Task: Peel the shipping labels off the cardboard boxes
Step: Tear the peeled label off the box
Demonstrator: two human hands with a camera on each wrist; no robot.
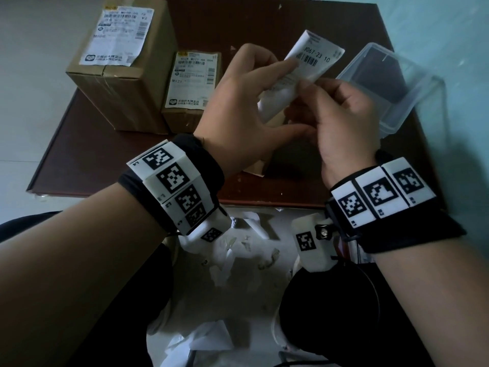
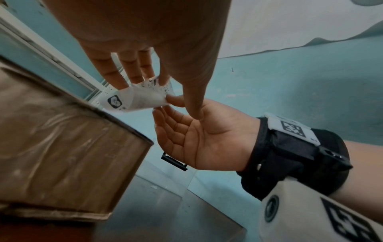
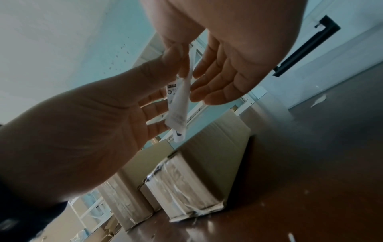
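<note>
Both hands hold the peeled label up over the table. Left hand & right hand pinch its middle w/ fingertips. It's thin, floppy, prob. sticky underneath; best held by the edges.

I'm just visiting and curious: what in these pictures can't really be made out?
- Third cardboard box, head view: mostly hidden under the left hand.
- Peeled label, head view: lower print blurred, partly covered by the right hand.
- Labels on the two far boxes, head view: text too small.
- Clear plastic container: contents unclear.
</note>
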